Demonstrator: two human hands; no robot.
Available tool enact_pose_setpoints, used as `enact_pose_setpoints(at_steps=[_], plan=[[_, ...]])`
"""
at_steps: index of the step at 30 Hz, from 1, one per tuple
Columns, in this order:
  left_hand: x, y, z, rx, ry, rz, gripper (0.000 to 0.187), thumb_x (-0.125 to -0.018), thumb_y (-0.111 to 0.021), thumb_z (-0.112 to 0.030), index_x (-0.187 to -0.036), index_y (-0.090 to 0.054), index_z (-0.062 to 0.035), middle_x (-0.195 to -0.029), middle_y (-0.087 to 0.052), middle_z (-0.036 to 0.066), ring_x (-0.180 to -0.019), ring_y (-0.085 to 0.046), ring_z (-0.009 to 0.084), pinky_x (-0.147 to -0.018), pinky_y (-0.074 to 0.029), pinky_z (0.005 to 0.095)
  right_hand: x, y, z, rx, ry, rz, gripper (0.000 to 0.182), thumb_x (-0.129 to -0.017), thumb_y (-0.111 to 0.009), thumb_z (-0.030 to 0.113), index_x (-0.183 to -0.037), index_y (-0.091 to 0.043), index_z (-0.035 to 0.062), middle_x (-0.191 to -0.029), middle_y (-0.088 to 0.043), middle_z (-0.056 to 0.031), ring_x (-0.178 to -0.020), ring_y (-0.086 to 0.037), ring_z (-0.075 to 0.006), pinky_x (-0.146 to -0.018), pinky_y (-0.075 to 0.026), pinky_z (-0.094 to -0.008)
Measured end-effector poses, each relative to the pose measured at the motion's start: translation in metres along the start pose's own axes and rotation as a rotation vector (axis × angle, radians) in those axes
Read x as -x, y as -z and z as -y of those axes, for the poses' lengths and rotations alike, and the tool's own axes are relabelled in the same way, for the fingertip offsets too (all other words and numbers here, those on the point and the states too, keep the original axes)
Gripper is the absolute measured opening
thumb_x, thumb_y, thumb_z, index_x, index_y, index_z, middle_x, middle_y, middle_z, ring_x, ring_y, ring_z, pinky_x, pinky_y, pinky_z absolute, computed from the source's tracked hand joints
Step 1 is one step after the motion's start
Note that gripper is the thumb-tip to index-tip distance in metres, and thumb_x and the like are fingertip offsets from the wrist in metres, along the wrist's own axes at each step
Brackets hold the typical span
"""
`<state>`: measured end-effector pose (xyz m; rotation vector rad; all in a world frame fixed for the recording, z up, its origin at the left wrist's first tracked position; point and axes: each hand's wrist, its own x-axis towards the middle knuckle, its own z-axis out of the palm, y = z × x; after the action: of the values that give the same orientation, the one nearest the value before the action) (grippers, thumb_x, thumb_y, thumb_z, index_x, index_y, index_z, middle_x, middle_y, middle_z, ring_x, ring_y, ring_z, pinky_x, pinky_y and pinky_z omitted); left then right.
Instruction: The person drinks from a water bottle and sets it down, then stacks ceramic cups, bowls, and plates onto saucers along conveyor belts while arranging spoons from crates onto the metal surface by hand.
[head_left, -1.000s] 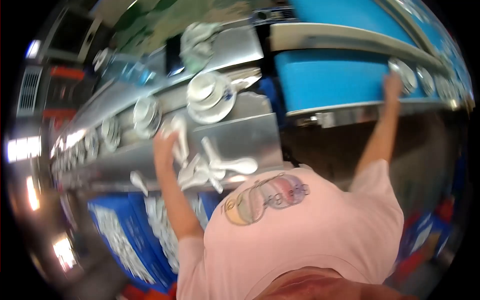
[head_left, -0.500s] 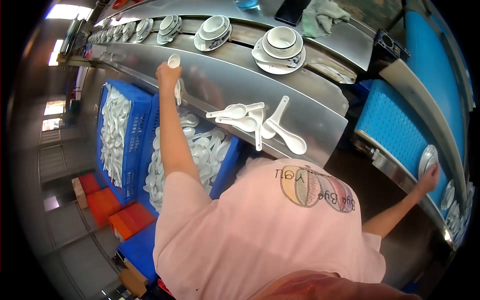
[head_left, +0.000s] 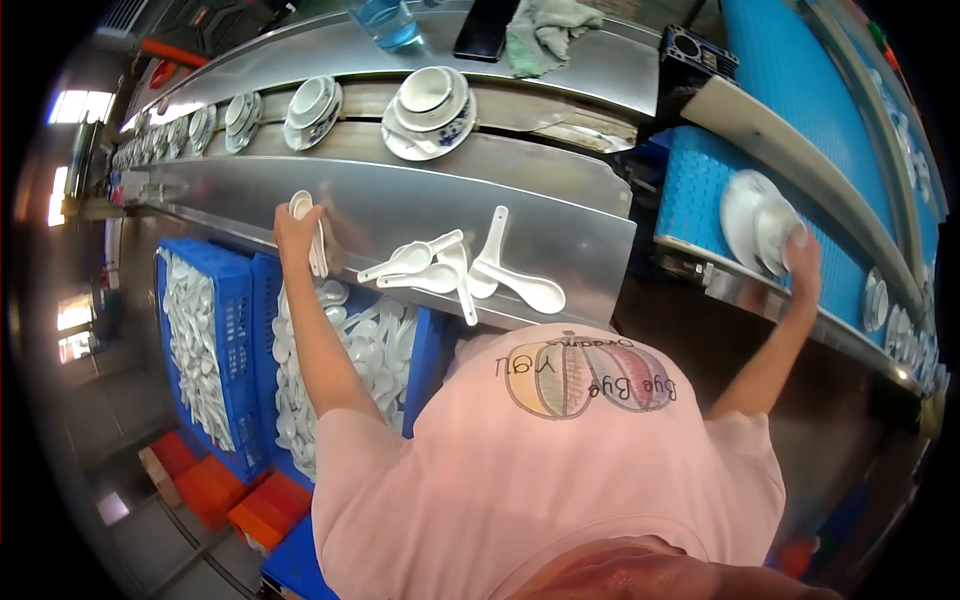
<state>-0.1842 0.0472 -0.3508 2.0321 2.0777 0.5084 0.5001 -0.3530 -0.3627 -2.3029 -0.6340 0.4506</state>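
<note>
My left hand (head_left: 294,234) is closed around a white soup spoon (head_left: 300,203), whose bowl end sticks up past my fingers. More spoon handles (head_left: 318,255) show beside that hand at the steel counter's edge. At the right, my right hand (head_left: 802,262) grips the rim of a small white bowl (head_left: 774,236). The bowl is tilted against a white plate (head_left: 742,215) over the blue conveyor belt; my thumb is partly hidden. Several loose white spoons (head_left: 430,265) lie crossed on the steel counter (head_left: 590,240) between my hands.
Blue crates (head_left: 255,340) full of white spoons stand below the counter at left. Place settings of stacked bowls and plates (head_left: 428,112) line the rail behind. A phone (head_left: 482,32), a cloth (head_left: 545,35) and a blue cup (head_left: 390,25) sit farther back. More dishes (head_left: 876,300) ride the belt.
My right hand has moved up and inward along the belt with the bowl and plate. My left hand still holds the spoon near the counter edge. The whole view has shifted.
</note>
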Motion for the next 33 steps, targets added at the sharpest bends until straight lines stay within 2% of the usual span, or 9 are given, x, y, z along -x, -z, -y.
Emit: enact_pose_setpoints(at_steps=[6, 8, 12, 16, 19, 24, 27, 29, 33], plan=[[0.0, 0.007, -0.001, 0.409, 0.029, 0.355, 0.033, -0.072, -0.068, -0.023, -0.088, -0.061, 0.0052, -0.073, -0.061, 0.008, -0.064, -0.053, 0.0124, -0.061, -0.044, 0.0302, 0.021, -0.135, 0.15, -0.337, 0.238, 0.268, 0.036, -0.069, -0.063, 0.012, -0.103, -0.06, -0.0003, -0.092, -0.063, -0.0101, -0.084, -0.059, -0.0183, -0.076, -0.047, -0.0303], [0.005, 0.013, -0.009, 0.362, 0.018, 0.405, 0.028, -0.073, -0.066, -0.019, -0.089, -0.062, 0.0038, -0.076, -0.061, 0.007, -0.066, -0.054, 0.0131, -0.061, -0.044, 0.03, 0.013, -0.207, 0.156, -0.313, 0.381, 0.065, 0.043, -0.069, -0.066, 0.022, -0.106, -0.059, 0.0027, -0.096, -0.064, -0.0143, -0.089, -0.061, -0.0256, -0.08, -0.047, -0.0348], [-0.002, 0.008, 0.008, 0.318, -0.015, 0.47, 0.028, -0.069, -0.066, -0.012, -0.091, -0.06, 0.0037, -0.079, -0.06, 0.008, -0.069, -0.055, 0.0142, -0.063, -0.045, 0.029, 0.002, -0.278, 0.196, -0.269, 0.493, 0.26, 0.045, -0.071, -0.058, 0.017, -0.114, -0.054, 0.004, -0.107, -0.059, -0.0185, -0.099, -0.057, -0.0319, -0.086, -0.044, -0.0377], [-0.004, 0.002, 0.028, 0.333, -0.033, 0.453, 0.031, -0.068, -0.064, -0.01, -0.095, -0.057, 0.0036, -0.081, -0.059, 0.009, -0.072, -0.055, 0.0158, -0.067, -0.045, 0.0294, 0.019, -0.2, 0.216, -0.368, 0.452, 0.417, 0.034, -0.072, -0.056, 0.017, -0.104, -0.06, 0.0065, -0.097, -0.062, -0.0165, -0.092, -0.059, -0.0305, -0.082, -0.046, -0.0368], [0.006, 0.007, 0.019, 0.238, -0.071, 0.424, 0.032, -0.064, -0.065, -0.009, -0.092, -0.057, 0.0039, -0.08, -0.059, 0.009, -0.071, -0.056, 0.0169, -0.066, -0.046, 0.0299, -0.003, -0.128, 0.165, -0.375, 0.29, 0.099, 0.029, -0.075, -0.058, 0.017, -0.103, -0.062, 0.0081, -0.095, -0.064, -0.0107, -0.088, -0.062, -0.023, -0.082, -0.047, -0.033], [-0.012, -0.009, 0.072, 0.197, -0.113, 0.413, 0.032, -0.065, -0.065, -0.015, -0.088, -0.057, 0.0048, -0.076, -0.059, 0.014, -0.068, -0.056, 0.0217, -0.062, -0.046, 0.0339, -0.035, 0.03, -0.009, 0.361, 0.092, -0.624, 0.031, -0.079, -0.053, 0.017, -0.106, -0.059, 0.0026, -0.097, -0.061, -0.02, -0.088, -0.059, -0.0334, -0.079, -0.048, -0.0412], [0.001, -0.004, 0.043, 0.284, -0.076, 0.461, 0.022, -0.07, -0.063, -0.013, -0.084, -0.058, 0.0026, -0.071, -0.057, 0.008, -0.061, -0.05, 0.0163, -0.056, -0.043, 0.0323, -0.074, 0.123, -0.145, 0.712, -0.359, -0.392, 0.035, -0.086, -0.048, 0.024, -0.116, -0.052, 0.0068, -0.114, -0.054, -0.0164, -0.103, -0.052, -0.0313, -0.086, -0.042, -0.0414], [0.014, 0.014, -0.009, 0.265, -0.048, 0.479, 0.018, -0.07, -0.062, -0.014, -0.08, -0.058, 0.0001, -0.069, -0.055, 0.005, -0.061, -0.049, 0.0141, -0.053, -0.041, 0.032, -0.095, 0.157, -0.254, 0.813, -0.171, -0.406, 0.043, -0.085, -0.049, 0.032, -0.119, -0.049, 0.0054, -0.117, -0.052, -0.0186, -0.106, -0.051, -0.0329, -0.089, -0.041, -0.0436], [0.003, 0.005, -0.045, 0.386, -0.04, 0.423, 0.018, -0.068, -0.06, -0.011, -0.082, -0.059, 0.0008, -0.07, -0.055, 0.004, -0.061, -0.048, 0.0121, -0.054, -0.041, 0.0302, -0.05, 0.124, -0.162, 0.717, -0.156, -0.453, 0.039, -0.089, -0.043, 0.035, -0.116, -0.055, 0.0112, -0.112, -0.058, -0.0156, -0.103, -0.055, -0.0347, -0.089, -0.041, -0.0437]])
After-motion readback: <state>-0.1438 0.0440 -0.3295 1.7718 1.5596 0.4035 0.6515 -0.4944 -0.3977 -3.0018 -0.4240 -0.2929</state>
